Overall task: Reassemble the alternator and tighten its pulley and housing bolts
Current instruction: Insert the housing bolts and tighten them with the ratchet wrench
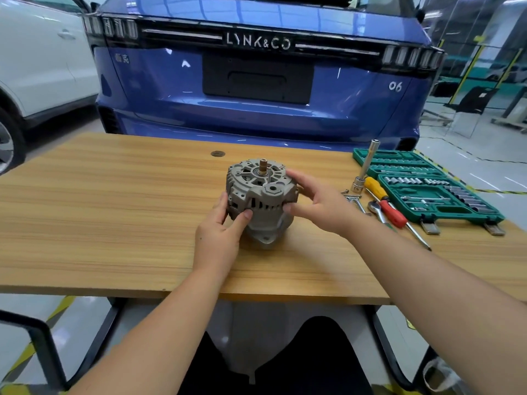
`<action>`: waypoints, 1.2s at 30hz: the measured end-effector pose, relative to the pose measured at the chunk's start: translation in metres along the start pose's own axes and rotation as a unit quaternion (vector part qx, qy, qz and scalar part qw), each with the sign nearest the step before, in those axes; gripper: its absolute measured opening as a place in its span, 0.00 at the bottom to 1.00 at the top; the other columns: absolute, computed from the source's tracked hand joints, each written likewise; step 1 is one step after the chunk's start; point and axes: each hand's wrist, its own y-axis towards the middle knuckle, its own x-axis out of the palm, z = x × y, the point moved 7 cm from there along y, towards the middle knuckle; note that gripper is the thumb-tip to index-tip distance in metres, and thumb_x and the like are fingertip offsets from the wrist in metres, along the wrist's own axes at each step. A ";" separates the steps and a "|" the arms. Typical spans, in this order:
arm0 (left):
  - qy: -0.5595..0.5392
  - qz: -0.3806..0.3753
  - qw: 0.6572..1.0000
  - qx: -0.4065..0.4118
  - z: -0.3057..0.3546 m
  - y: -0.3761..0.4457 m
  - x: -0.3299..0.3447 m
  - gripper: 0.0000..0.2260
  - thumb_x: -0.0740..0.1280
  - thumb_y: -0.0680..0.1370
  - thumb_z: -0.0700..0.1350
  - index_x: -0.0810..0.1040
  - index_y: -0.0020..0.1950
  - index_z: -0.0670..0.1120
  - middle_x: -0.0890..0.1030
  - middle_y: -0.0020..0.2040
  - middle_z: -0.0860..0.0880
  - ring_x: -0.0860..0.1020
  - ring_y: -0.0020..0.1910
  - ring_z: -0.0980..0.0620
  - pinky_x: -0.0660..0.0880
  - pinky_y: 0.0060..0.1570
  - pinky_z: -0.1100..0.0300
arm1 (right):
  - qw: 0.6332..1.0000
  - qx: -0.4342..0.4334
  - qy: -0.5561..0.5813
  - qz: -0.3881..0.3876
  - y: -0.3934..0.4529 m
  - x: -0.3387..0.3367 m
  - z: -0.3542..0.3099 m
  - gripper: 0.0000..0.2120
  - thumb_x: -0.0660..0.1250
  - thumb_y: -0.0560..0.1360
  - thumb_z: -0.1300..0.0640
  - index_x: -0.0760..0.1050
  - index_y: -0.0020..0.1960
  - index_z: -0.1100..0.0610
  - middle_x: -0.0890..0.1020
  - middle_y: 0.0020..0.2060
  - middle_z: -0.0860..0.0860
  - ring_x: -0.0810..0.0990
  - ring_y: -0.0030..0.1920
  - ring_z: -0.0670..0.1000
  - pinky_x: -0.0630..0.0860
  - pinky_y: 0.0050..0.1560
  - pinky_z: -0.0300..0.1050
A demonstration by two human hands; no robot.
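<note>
Gripping the alternator (261, 199) from both sides, the hands held it upright on the bench (114, 223), shaft end (263, 166) pointing up and bare, no pulley fitted. Left hand (219, 238): thumb and fingers curled round the near-left housing edge. Right hand (316, 203): fingers wrapped over the far-right rim, thumb pressed on the vented side.

Judged handling: cast metal body, rigid, likely heavy for its bulk, top-heavy on its narrow lower lug. The ribbed housing gave good purchase, though the vent slots and edges looked sharp. Best hold is at the outer housing rim, as here; avoid lifting by the shaft, since its threads could be damaged.

Just right of the right hand lay loose bolts (352, 198), a ratchet (376, 209), a red and yellow screwdriver (386, 202) and an open socket set (436, 186).
</note>
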 end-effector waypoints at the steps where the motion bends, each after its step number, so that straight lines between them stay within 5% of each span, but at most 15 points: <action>1: 0.003 -0.009 1.000 0.003 0.001 0.002 -0.002 0.35 0.73 0.75 0.56 0.67 0.81 0.52 0.72 0.77 0.55 0.68 0.77 0.58 0.68 0.76 0.48 | 0.999 0.013 0.033 -0.014 -0.002 0.002 0.005 0.37 0.75 0.74 0.50 0.61 0.76 0.34 0.68 0.75 0.43 0.67 0.74 0.46 0.68 0.73 0.58; 4: 0.007 -0.045 0.999 0.006 0.003 0.009 -0.007 0.34 0.72 0.74 0.57 0.68 0.80 0.55 0.74 0.76 0.54 0.70 0.76 0.56 0.70 0.74 0.45 | 0.997 0.027 0.066 -0.020 -0.001 0.001 0.012 0.36 0.76 0.73 0.51 0.64 0.72 0.28 0.72 0.73 0.44 0.70 0.72 0.46 0.69 0.72 0.60; 6: 0.014 -0.066 0.998 0.000 0.002 0.012 -0.009 0.29 0.71 0.76 0.56 0.70 0.77 0.63 0.76 0.73 0.57 0.72 0.74 0.56 0.73 0.71 0.45 | 0.997 0.024 0.066 -0.020 -0.001 0.000 0.015 0.37 0.76 0.73 0.53 0.64 0.74 0.31 0.75 0.64 0.36 0.75 0.66 0.39 0.73 0.69 0.56; 9: 0.035 -0.063 0.997 0.000 0.003 0.019 -0.017 0.21 0.69 0.82 0.49 0.74 0.63 0.77 0.82 0.61 0.66 0.80 0.65 0.58 0.81 0.55 0.63 | 0.997 0.032 0.066 -0.001 -0.001 -0.004 0.024 0.38 0.76 0.73 0.56 0.63 0.76 0.36 0.77 0.57 0.33 0.80 0.56 0.34 0.78 0.63 0.50; 13: 0.026 -0.046 0.998 -0.016 -0.003 0.030 -0.023 0.17 0.65 0.85 0.48 0.76 0.72 0.63 0.85 0.57 0.62 0.84 0.56 0.58 0.82 0.45 0.65 | 0.997 0.022 -0.023 0.068 -0.002 -0.004 0.028 0.33 0.77 0.73 0.51 0.69 0.75 0.46 0.78 0.55 0.36 0.79 0.55 0.36 0.79 0.60 0.46; 17: 0.009 0.024 0.999 -0.043 -0.008 0.035 -0.027 0.12 0.66 0.85 0.47 0.83 0.66 0.54 0.86 0.53 0.62 0.83 0.53 0.63 0.79 0.44 0.69 | 0.982 -0.020 -0.094 0.160 -0.001 -0.013 0.026 0.39 0.77 0.67 0.39 0.69 0.74 0.46 0.70 0.69 0.43 0.66 0.68 0.42 0.65 0.66 0.44; 21: -0.059 0.055 0.991 -0.104 -0.006 0.034 -0.023 0.10 0.66 0.85 0.43 0.85 0.53 0.55 0.88 0.50 0.56 0.84 0.50 0.59 0.78 0.41 0.67 | 0.980 0.079 0.090 0.162 0.012 -0.022 0.035 0.40 0.69 0.68 0.31 0.64 0.76 0.41 0.70 0.70 0.43 0.69 0.67 0.47 0.72 0.63 0.52; 25: -0.080 0.070 0.987 -0.123 0.016 0.018 -0.011 0.13 0.66 0.81 0.38 0.80 0.57 0.56 0.84 0.60 0.51 0.82 0.57 0.50 0.82 0.51 0.52 | 0.947 0.197 0.242 0.073 0.026 0.005 0.042 0.37 0.58 0.73 0.26 0.67 0.75 0.45 0.74 0.67 0.46 0.74 0.69 0.56 0.71 0.68 0.61; 28: -0.107 -0.019 0.989 -0.100 0.034 0.003 0.007 0.17 0.73 0.72 0.47 0.77 0.59 0.60 0.85 0.54 0.57 0.83 0.56 0.52 0.78 0.54 0.53 | 0.915 0.249 0.313 0.044 0.022 0.031 0.043 0.31 0.64 0.70 0.27 0.77 0.62 0.49 0.85 0.55 0.52 0.86 0.53 0.57 0.82 0.57 0.57; 31: -0.112 -0.039 0.985 -0.122 0.042 0.006 0.012 0.19 0.73 0.71 0.66 0.77 0.58 0.62 0.85 0.48 0.66 0.82 0.55 0.56 0.75 0.53 0.54 | 0.909 0.243 0.328 0.077 0.016 0.035 0.045 0.28 0.67 0.69 0.29 0.79 0.58 0.47 0.85 0.53 0.53 0.86 0.51 0.57 0.84 0.53 0.58; 36: -0.126 0.017 0.971 -0.202 0.038 0.026 0.011 0.15 0.68 0.77 0.62 0.81 0.59 0.55 0.88 0.48 0.55 0.84 0.53 0.51 0.77 0.47 0.53 | 0.894 0.247 0.371 0.047 0.000 0.046 0.044 0.25 0.72 0.61 0.29 0.82 0.51 0.44 0.85 0.50 0.50 0.87 0.48 0.55 0.84 0.49 0.54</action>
